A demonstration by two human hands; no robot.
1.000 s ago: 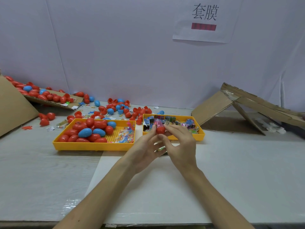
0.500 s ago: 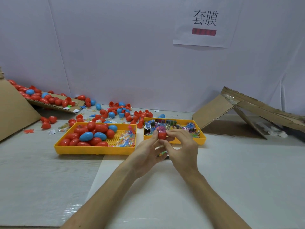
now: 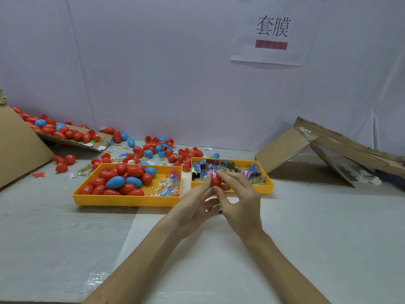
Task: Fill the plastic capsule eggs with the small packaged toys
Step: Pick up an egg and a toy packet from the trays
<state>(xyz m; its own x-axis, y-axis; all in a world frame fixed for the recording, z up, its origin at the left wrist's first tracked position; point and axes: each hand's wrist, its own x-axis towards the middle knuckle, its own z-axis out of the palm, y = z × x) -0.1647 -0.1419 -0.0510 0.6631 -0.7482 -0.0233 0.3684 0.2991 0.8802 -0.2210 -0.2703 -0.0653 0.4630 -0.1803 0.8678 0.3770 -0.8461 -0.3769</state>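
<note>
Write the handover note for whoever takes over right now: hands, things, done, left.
Left hand and right hand both pinch one red egg at the toy tray's near edge; a pink packet seems to stick out of its top.
Closed eggs lie piled in the left tray; loose eggs and halves lie behind both trays.
Done: cannot tell how many are filled.
Left: seat the packet, close this egg, fill the rest.
</note>
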